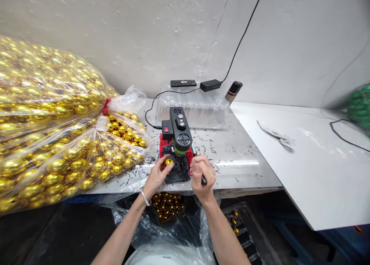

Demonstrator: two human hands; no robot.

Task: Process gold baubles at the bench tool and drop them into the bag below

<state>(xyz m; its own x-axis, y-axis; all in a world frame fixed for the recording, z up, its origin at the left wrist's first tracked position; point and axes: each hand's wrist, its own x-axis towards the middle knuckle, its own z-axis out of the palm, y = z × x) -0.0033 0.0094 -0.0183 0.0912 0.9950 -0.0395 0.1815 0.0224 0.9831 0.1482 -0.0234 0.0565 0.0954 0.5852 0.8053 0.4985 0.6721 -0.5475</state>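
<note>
One gold ball (169, 162) sits at the black machine's (181, 130) near side, pinched in the left hand's (156, 177) thumb and fingers, the right hand (203, 177) curled round its handle (204, 180); many more fill the bag (62, 141) left of it, finished or not I can't tell.

Bare left arm (124, 228), bare right arm (224, 230), left hand (156, 176) and right hand (204, 179) with no gloves, white band (145, 197) round the left wrist (148, 191)
</note>
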